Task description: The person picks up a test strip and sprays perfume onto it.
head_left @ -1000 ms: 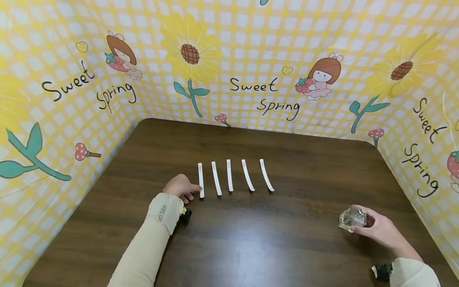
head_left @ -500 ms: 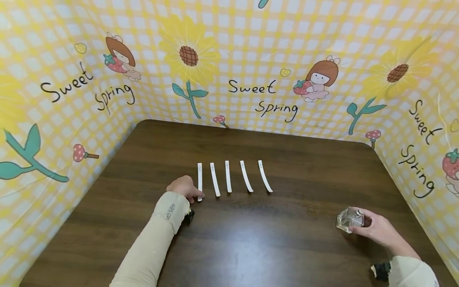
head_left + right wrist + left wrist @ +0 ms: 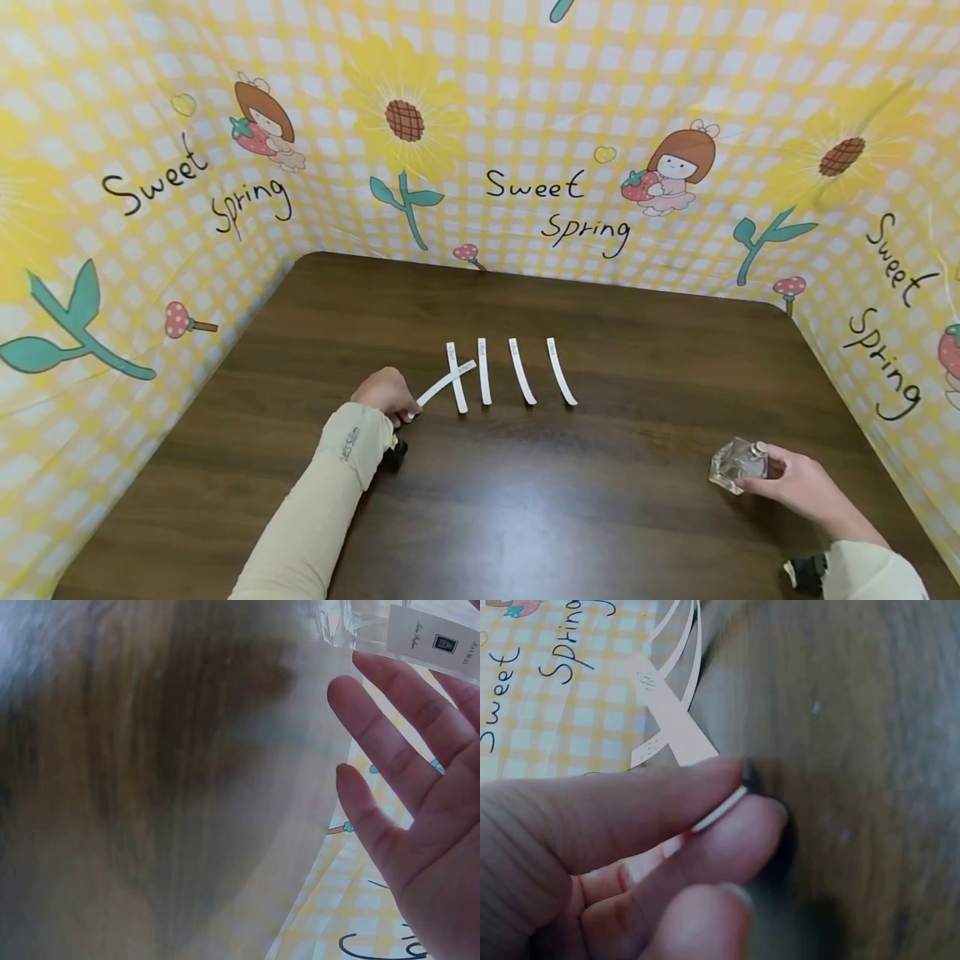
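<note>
My left hand pinches the near end of a white paper strip between thumb and fingers. The strip slants up to the right and crosses over the nearest of several white strips lying side by side on the dark wooden table. In the left wrist view the fingertips squeeze the strip close to the tabletop. At the right, my right hand holds a small clear glass perfume bottle standing on the table. The right wrist view shows the bottle's label above the outstretched fingers.
A yellow checked cloth wall printed with sunflowers and "Sweet Spring" closes in the table at the back and on both sides. Both arms wear beige sleeves.
My left hand took hold of the leftmost strip and swung its far end right, so it now lies across the neighbouring strip. The right hand and bottle have hardly moved.
</note>
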Demonstrator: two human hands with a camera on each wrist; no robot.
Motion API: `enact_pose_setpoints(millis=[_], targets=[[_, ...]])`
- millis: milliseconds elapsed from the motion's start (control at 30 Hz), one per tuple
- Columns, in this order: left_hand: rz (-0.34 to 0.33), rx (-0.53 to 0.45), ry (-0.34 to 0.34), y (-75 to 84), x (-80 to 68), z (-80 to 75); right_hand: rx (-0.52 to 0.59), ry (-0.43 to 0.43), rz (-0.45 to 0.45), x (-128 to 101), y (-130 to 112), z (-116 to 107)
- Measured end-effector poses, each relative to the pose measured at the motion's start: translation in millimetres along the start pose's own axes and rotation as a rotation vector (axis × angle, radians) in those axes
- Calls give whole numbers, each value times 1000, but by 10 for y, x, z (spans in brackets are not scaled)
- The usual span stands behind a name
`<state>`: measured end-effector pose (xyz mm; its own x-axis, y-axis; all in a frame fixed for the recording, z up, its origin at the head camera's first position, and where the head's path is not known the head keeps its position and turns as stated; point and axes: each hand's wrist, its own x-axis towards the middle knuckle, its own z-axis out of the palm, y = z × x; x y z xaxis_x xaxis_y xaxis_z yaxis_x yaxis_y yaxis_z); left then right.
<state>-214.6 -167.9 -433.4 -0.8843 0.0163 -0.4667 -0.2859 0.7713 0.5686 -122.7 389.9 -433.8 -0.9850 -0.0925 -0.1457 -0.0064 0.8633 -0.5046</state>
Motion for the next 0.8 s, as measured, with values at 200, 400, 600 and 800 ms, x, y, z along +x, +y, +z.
enact_pose_setpoints(millis=[200,400,600,800], targets=[[4,-196,39,0,-24,-16,5,53,3,-17,-33,-8],[9,-378,26,-4,-53,-57,32,141,-23,-1,-87,-32],[36,-474,16,-27,-54,-61,40,189,-41,20,-147,-77],[84,-544,29,30,-94,-80,73,256,-35,26,-285,-109]])
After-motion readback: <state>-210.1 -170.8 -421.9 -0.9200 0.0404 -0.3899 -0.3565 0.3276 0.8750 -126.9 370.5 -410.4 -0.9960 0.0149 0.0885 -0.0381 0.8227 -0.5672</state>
